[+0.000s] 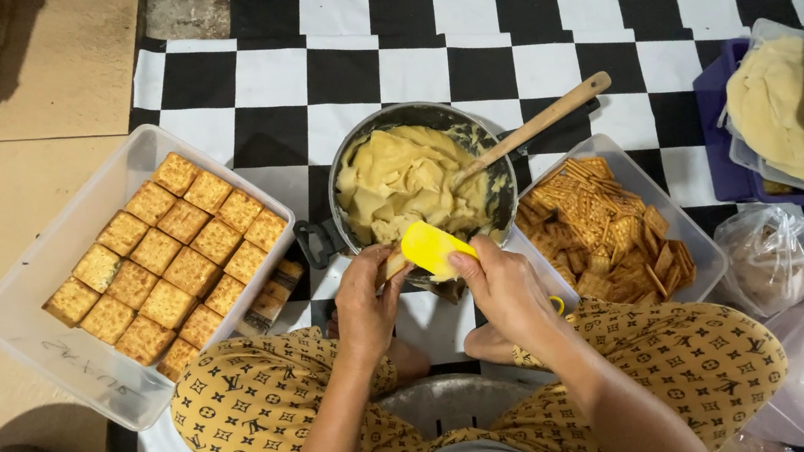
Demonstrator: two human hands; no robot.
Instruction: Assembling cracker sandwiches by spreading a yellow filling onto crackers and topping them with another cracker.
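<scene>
My left hand [368,303] holds a square cracker [392,262] just below the rim of a metal pot [348,155]. In my right hand [501,280] is a yellow scraper [430,249], pressed flat onto that cracker with pale filling on it. The pot is full of thick pale yellow paste [408,181], and a wooden spoon [540,124] stands in it with its handle leaning to the upper right. Both hands meet over my lap, near the pot's front edge.
A clear plastic tub [34,330] at the left holds several rows of filled crackers [165,268]. A second tub [704,251] at the right holds loose plain crackers [603,226]. Bagged dough [774,111] and plastic bags [778,254] lie far right on the checkered mat [347,64].
</scene>
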